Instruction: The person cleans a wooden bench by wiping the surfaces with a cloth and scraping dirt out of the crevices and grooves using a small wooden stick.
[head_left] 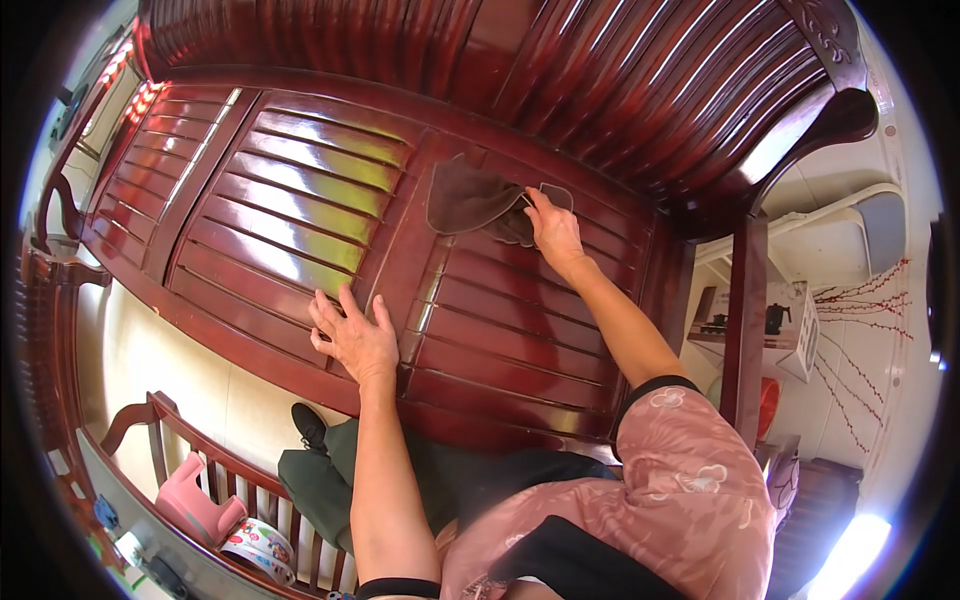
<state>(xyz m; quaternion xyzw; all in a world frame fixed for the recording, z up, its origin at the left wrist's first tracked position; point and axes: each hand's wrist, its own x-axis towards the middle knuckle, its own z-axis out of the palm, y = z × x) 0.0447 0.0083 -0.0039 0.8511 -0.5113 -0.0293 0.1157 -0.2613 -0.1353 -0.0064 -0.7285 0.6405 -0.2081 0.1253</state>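
Observation:
A dark brown cloth (470, 198) lies crumpled on the slatted seat of a glossy red-brown wooden bench (500, 300), close to the backrest. My right hand (555, 232) grips the right part of this cloth between thumb and fingers. To the left and nearer my body, my left hand (352, 333) rests on the seat with its fingers spread, holding nothing. Bright reflections show on the slats beyond my left hand.
The curved backrest (400, 45) rises behind the seat, with an armrest (840, 115) at right. Beyond it are a folded chair (835, 235), a box (790, 330) and red-berried twigs (865, 305). A pink stool (200, 500) is at lower left.

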